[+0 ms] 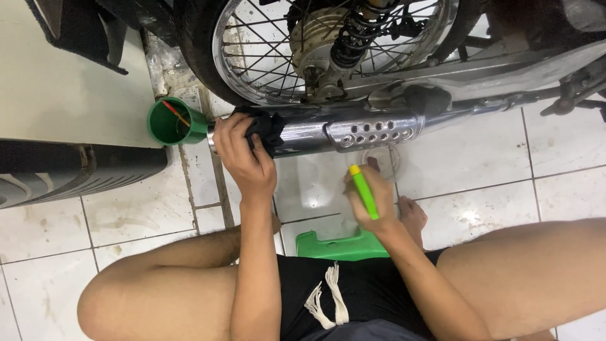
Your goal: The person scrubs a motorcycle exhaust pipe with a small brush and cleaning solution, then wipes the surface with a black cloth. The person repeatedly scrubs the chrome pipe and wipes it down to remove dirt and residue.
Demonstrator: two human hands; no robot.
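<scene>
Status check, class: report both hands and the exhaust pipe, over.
Left hand presses black cloth on chrome exhaust pipe. Right hand grips green-handled tool. Green cup at pipe's end.

In the middle of the frame the left hand [243, 155] presses a black cloth [265, 128] against the chrome exhaust pipe [341, 129] of a motorcycle, whose spoked rear wheel [265, 50] fills the top centre. Just below and to the right, the right hand [372, 205] grips a green tool with a yellow tip [363, 191], held apart from the pipe. A green cup [170, 122] stands on the white tiled floor [473, 164] at the pipe's left end, and a green stool [338, 246] shows between the person's bare knees at lower centre.
</scene>
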